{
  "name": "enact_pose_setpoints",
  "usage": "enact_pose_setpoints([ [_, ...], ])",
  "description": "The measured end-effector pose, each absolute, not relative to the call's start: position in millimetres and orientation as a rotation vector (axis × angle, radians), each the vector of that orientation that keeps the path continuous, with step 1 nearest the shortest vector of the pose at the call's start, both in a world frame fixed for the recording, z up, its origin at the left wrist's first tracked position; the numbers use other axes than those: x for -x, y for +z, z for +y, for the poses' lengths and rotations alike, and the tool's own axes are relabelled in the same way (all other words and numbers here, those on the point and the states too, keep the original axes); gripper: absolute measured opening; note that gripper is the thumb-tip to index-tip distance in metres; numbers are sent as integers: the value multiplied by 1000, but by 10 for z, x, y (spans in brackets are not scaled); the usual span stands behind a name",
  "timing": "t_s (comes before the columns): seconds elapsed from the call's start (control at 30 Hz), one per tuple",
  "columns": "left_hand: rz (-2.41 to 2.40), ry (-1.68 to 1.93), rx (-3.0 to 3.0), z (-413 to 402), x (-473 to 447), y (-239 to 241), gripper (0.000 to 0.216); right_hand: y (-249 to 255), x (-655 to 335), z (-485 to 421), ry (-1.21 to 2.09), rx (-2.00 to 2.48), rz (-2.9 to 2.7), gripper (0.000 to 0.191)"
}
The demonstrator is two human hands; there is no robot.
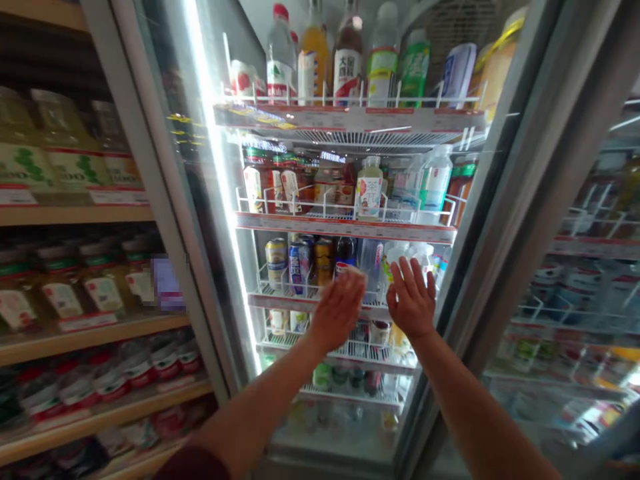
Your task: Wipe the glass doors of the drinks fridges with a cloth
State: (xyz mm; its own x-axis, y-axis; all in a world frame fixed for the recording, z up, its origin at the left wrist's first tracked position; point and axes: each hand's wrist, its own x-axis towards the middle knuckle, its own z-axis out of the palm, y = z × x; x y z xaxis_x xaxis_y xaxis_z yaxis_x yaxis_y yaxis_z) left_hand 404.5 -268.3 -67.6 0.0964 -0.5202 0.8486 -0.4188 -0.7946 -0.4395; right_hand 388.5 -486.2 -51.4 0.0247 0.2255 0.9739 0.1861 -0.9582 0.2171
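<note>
Both arms reach forward to the glass door (320,420) of a lit drinks fridge. My left hand (337,312) is blurred by motion, its fingers together around a small pale cloth (356,272) whose edge shows past the fingertips. Most of that cloth is hidden by the hand. My right hand (413,299) has its fingers spread, holds nothing, and lies flat at the glass near the right door frame. Behind the hands, cans (276,263) and a dark cola bottle (346,253) stand on a wire shelf (280,300).
Wooden shelves (95,333) with rows of bottled drinks stand at the left. Upper fridge racks hold bottles, among them a tea bottle (369,190). A metal door frame (505,267) runs down the right, with another stocked fridge (565,280) beyond it.
</note>
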Motion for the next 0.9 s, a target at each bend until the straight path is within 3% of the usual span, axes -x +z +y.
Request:
enact_pose_setpoints([
  [0.1,1175,-1685,2048,-2653,-4035,-803,65,-517,-3897,-4869,2125,-2230,459,62],
  [0.3,712,-2021,2433,-2476,-4143,54,71,-526,-3902,-4870,2127,-2229,454,65],
  [0.4,797,-1996,2366,-2573,-4103,-219,72,-525,-3894,-4872,2124,-2241,476,67],
  [0.5,1154,-1740,2101,-2657,-4047,-616,70,-524,-3893,-4875,2114,-2258,478,68],
  [0.57,1210,-1666,2053,-2647,-4044,-584,66,-526,-3896,-4874,2116,-2255,470,68],
  [0.73,880,-1888,2353,-2578,-4084,-64,67,-522,-3894,-4867,2120,-2247,452,67],
  [0.9,1173,-1685,2131,-2591,-4010,-497,66,-510,-3885,-4866,2124,-2226,465,67],
])
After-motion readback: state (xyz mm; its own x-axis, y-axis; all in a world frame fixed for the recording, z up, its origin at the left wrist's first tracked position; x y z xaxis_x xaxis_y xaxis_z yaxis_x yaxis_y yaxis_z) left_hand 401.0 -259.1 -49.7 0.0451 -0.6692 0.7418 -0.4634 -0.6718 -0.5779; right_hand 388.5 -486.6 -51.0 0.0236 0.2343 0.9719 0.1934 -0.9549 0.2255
